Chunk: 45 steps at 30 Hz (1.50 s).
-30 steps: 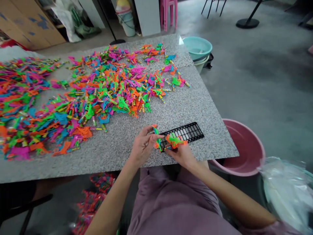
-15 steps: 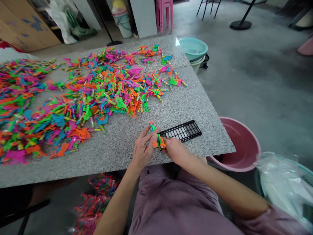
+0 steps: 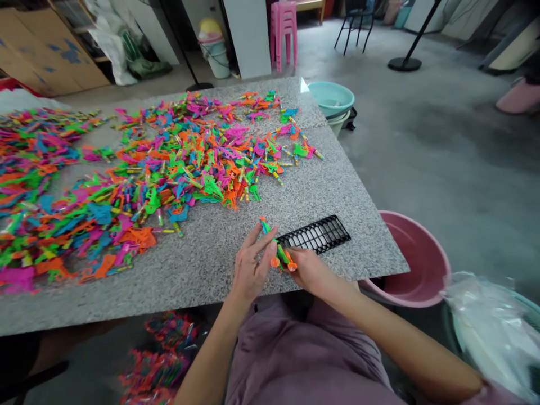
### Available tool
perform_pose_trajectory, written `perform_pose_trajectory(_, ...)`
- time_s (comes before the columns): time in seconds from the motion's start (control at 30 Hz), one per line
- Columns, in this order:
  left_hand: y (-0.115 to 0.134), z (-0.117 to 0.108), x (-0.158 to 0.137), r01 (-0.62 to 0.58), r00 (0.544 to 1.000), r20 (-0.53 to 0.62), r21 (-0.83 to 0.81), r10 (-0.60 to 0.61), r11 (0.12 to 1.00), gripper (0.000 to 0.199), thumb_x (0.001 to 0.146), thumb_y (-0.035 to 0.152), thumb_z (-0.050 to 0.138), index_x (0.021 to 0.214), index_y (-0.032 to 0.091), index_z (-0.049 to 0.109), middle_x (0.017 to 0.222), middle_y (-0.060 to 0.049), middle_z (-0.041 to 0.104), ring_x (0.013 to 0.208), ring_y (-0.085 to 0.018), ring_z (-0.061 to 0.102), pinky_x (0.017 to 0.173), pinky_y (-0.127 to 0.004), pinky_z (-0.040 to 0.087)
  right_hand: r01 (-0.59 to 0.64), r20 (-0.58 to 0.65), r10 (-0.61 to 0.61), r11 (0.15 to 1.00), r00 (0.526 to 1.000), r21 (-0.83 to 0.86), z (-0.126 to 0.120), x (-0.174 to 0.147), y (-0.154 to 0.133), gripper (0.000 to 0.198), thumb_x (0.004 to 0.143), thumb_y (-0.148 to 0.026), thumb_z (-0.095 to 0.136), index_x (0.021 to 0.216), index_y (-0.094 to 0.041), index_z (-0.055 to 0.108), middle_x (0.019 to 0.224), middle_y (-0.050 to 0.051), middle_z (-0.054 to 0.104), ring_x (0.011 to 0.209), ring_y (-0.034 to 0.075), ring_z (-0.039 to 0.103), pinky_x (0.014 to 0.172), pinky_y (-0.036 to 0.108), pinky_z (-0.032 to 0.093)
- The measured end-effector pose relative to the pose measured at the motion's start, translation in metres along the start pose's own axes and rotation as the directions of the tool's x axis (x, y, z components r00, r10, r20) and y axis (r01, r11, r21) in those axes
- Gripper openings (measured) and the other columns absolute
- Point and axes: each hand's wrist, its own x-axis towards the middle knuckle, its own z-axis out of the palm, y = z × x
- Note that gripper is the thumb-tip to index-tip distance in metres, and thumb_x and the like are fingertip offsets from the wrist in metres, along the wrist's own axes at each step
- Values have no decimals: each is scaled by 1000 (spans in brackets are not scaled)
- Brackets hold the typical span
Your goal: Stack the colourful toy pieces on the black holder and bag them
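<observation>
Above the table's near edge, my left hand (image 3: 252, 263) has its fingers closed around small green, blue and orange plastic toy guns. Two orange suction-cup ends stick out of the toy guns (image 3: 282, 251) toward me. My right hand (image 3: 311, 271) is closed at the right side of the same toys; its fingertips are partly hidden behind them. Just beyond my right hand, a black plastic grid rack (image 3: 323, 233) lies on the speckled grey table (image 3: 236, 247). How many toys are in my hands I cannot tell.
A large heap of bright toy guns (image 3: 202, 152) covers the table's left and middle. Beyond the right edge stand a pink tub (image 3: 422, 247), a light-blue basin (image 3: 331, 97) and clear plastic bags (image 3: 485, 320). More colourful toys (image 3: 156, 365) sit below the table on the left.
The view has tilted slightly up, so the scene sits lower. Both hands keep hold of the toy guns, which have turned slightly. The black rack lies as before.
</observation>
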Motion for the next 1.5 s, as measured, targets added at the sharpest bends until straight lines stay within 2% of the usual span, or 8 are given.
perform_pose_trajectory(0.43,3,12,-17,-5,992,-127,-186,-19,983,56,101,48,15,136,32,55,153,-3,41,143,-25,35,116,-51,32,-33,144,31,999,989,11,-26,15,7,31,69,-7,72,98,-16,65,95,6,67,79,17,62,69,23,44)
perform_pose_trajectory(0.5,12,7,-17,-81,980,-191,-124,56,989,53,99,53,22,136,32,55,156,-3,35,144,-29,33,117,-56,28,0,123,3,1000,992,-22,-53,41,20,40,66,-9,76,104,-18,67,99,5,68,82,17,63,74,24,46)
perform_pose_trajectory(0.6,27,11,-12,-172,973,-128,137,190,975,53,88,51,57,135,28,54,161,-8,23,146,-38,24,115,-66,22,-163,-192,122,963,974,-214,-82,108,38,30,82,-7,58,110,-15,66,112,9,66,98,19,61,89,28,44)
perform_pose_trajectory(0.83,17,15,-2,-218,959,-98,338,265,915,28,86,19,63,112,27,64,160,-6,25,138,-30,43,103,-48,52,-357,-442,219,898,870,-257,-82,232,64,33,99,-22,39,124,-6,52,122,21,57,102,25,60,82,32,47)
perform_pose_trajectory(1.03,13,-9,0,-321,944,85,457,318,829,35,82,28,67,117,24,63,160,-11,25,140,-36,38,100,-51,53,-188,-286,65,883,956,-430,-126,259,104,26,91,-5,44,109,-10,62,121,19,59,106,22,59,85,29,44)
perform_pose_trajectory(1.27,8,-18,-1,-351,934,207,403,290,845,39,82,41,70,116,23,63,138,-12,58,126,-32,56,102,-54,51,-96,-227,17,935,974,-342,-119,208,120,7,83,-14,60,88,-14,63,97,9,66,89,18,61,78,27,46)
perform_pose_trajectory(1.37,6,-15,-3,-280,959,150,338,242,899,33,84,38,68,113,23,63,141,-12,55,125,-27,58,108,-49,47,-129,-243,141,990,960,63,-85,140,105,16,78,-26,67,89,-17,60,76,2,65,67,16,60,64,28,48)
perform_pose_trajectory(1.5,10,-7,-5,-175,984,71,313,161,933,43,84,36,68,123,23,57,140,-11,56,126,-24,57,110,-45,44,-144,-28,195,808,980,571,-38,56,72,16,75,-28,64,87,-19,56,72,0,63,61,15,59,59,27,49)
